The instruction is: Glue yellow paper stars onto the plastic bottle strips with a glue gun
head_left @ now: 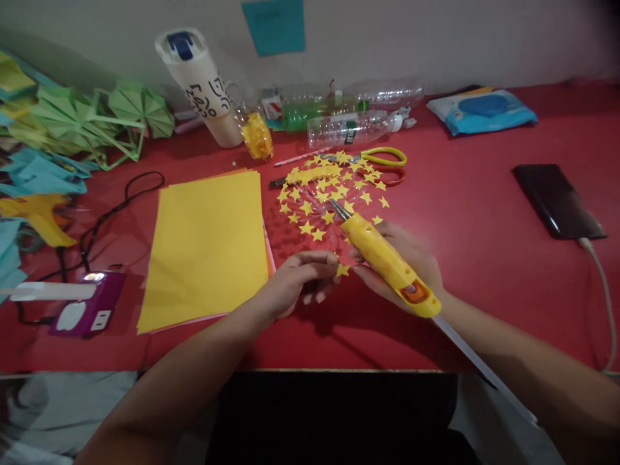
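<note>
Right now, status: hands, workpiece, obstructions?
Left hand: yellow star at fingertips. Right hand: holding glue gun. Star cluster close ahead, scissors at its far side; possible snag.

one left hand [301,279], one right hand [417,250], two yellow glue guns [387,257], one smartphone [559,200], one charging cable [602,278], one wet-wipe pack [489,111], one tumbler [206,90], one teal paper square [276,27], one purple power outlet box [94,303], one paper stack [210,252]. plastic bottles [349,130]: at least three, overlapping. green folded-paper fans [140,110]: at least two. yellow paper stars [317,234]: dozens, too crowded for an exact count. scissor loops [394,153]: two.
</note>
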Demonstrator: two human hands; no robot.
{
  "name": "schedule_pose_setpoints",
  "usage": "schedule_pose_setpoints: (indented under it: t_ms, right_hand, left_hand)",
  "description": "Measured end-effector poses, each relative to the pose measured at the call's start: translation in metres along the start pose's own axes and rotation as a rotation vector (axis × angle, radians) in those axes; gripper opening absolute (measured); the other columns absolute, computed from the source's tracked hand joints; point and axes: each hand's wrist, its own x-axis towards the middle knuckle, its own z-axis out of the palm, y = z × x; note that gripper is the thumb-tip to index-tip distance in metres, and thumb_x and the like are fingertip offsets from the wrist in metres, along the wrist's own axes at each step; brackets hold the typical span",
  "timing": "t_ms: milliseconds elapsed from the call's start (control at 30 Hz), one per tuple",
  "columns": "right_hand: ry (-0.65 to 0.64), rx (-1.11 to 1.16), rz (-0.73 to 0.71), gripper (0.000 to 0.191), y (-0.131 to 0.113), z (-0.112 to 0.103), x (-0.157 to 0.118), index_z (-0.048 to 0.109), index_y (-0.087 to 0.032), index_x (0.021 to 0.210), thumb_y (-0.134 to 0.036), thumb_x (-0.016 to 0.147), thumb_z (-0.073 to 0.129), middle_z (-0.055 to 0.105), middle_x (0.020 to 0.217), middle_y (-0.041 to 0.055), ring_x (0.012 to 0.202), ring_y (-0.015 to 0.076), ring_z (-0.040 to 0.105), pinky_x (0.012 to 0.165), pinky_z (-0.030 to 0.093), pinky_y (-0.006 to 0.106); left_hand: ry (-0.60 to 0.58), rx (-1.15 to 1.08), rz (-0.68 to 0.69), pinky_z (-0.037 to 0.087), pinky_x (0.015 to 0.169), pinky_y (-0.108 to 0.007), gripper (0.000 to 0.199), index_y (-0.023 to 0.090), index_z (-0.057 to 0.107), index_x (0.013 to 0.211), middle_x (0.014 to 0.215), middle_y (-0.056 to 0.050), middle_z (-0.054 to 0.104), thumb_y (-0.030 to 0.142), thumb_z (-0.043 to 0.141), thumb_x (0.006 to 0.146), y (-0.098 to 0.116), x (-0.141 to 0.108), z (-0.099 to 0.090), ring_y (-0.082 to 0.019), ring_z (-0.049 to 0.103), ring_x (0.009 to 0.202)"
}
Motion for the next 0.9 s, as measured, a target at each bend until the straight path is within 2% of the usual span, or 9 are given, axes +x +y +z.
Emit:
schedule_pose_setpoints:
  t_ms: [200,367,433,567,633,767,900]
  right_hand:
    - [-0.039,0.049,0.027,0.011,0.001,0.002,-0.005,0.059,-0.022,0.086,-0.014,0.082,0.065,0.066,0.088,0.0003,0.077,0.0132,0.064,0.064,0.054,0.025]
    - [-0.058,0.07,0.053,0.009,-0.005,0.0,-0.004,0.058,-0.023,0.085,-0.018,0.083,0.065,0.065,0.085,0.0,0.073,0.0139,0.063,0.059,0.053,0.026]
    - [-0.032,0.047,0.049,0.008,-0.007,-0.001,-0.002,0.056,-0.023,0.084,-0.018,0.084,0.063,0.065,0.084,0.0005,0.07,0.014,0.062,0.058,0.052,0.027]
    - [0.053,-0.076,0.065,0.009,-0.007,-0.001,0.003,0.056,-0.025,0.084,-0.017,0.085,0.059,0.064,0.084,0.0021,0.072,0.0164,0.062,0.06,0.052,0.032]
    - [0.076,-0.154,0.099,0.007,-0.006,0.001,0.007,0.056,-0.026,0.083,-0.021,0.086,0.06,0.063,0.087,0.0031,0.078,0.0191,0.062,0.064,0.052,0.036]
    - [0.065,-0.329,0.052,0.01,-0.002,0.005,0.011,0.055,-0.027,0.079,-0.027,0.087,0.06,0.063,0.092,0.0049,0.088,0.0249,0.058,0.073,0.05,0.045]
    - [0.095,-0.381,-0.006,0.012,-0.004,0.003,0.012,0.053,-0.026,0.079,-0.025,0.086,0.063,0.062,0.088,0.005,0.084,0.0236,0.055,0.072,0.046,0.043]
  left_hand:
    - [-0.042,-0.027,-0.005,0.016,0.029,-0.019,0.005,0.019,0.058,0.065,0.05,0.003,0.052,0.024,0.059,0.067,0.001,-0.001,-0.001,-0.005,0.035,0.034]
    - [-0.089,0.023,0.031,0.018,0.03,-0.019,0.012,0.02,0.056,0.063,0.047,0.003,0.047,0.026,0.056,0.074,0.0,-0.002,-0.001,-0.006,0.034,0.034]
    - [-0.033,0.147,0.127,0.024,0.031,-0.019,0.015,0.02,0.056,0.065,0.048,0.004,0.047,0.028,0.054,0.078,-0.002,-0.004,-0.001,-0.006,0.036,0.036]
    - [0.287,0.665,0.571,0.04,0.044,-0.02,0.008,0.019,0.06,0.075,0.057,0.003,0.058,0.019,0.053,0.079,-0.005,-0.011,0.0,-0.007,0.049,0.047]
    - [0.345,0.853,0.719,0.044,0.049,-0.02,0.013,0.019,0.062,0.087,0.061,0.003,0.063,0.014,0.051,0.08,-0.007,-0.014,0.0,-0.007,0.053,0.049]
    - [0.364,0.901,0.718,0.051,0.054,-0.019,0.028,0.018,0.057,0.11,0.073,0.001,0.073,0.016,0.05,0.084,-0.011,-0.011,-0.003,-0.01,0.066,0.057]
    - [0.312,0.937,0.704,0.056,0.061,-0.023,0.039,0.018,0.051,0.124,0.087,-0.003,0.078,0.018,0.05,0.085,-0.015,-0.008,-0.004,-0.015,0.073,0.07]
